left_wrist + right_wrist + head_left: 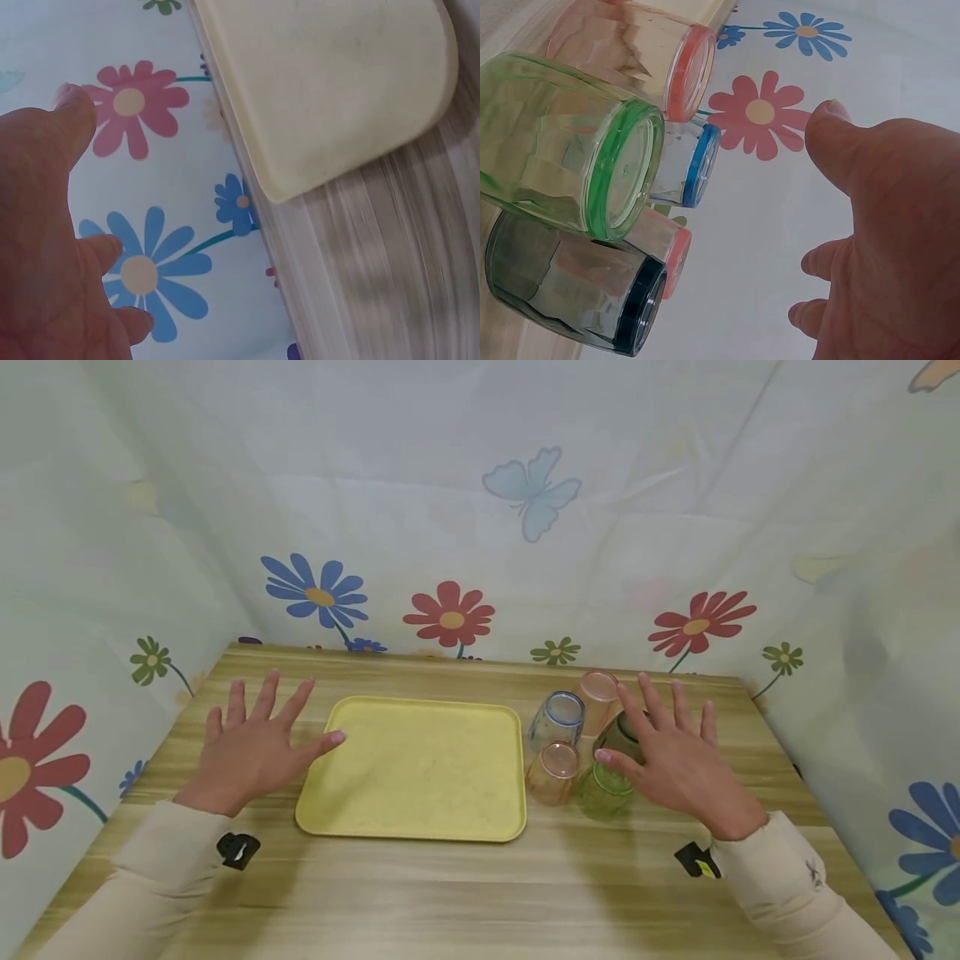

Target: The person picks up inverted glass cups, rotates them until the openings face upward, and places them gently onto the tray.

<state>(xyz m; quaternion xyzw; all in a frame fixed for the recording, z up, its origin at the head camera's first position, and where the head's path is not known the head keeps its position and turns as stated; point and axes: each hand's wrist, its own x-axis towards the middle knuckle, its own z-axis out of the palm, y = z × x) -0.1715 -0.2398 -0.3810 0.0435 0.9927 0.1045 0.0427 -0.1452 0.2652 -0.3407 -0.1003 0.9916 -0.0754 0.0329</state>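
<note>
My left hand (251, 752) hovers with spread fingers beside the left edge of a yellow tray (420, 768), and nothing is in it. On the other side, my right hand (678, 764) is spread above a cluster of upside-down glasses, holding none. The cluster has a green glass (562, 142), a dark grey glass (570, 281), a blue-tinted glass (557, 720), an orange-pink glass (553, 772) at the front and a pink glass (598, 697) at the back. In the head view the right hand partly hides the dark grey glass.
The wooden table (420, 893) carries the tray left of centre, with the glasses close to its right edge. A white curtain (420, 502) printed with flowers and butterflies hangs behind and along both sides. Black wrist mounts (238, 850) sit at both cuffs.
</note>
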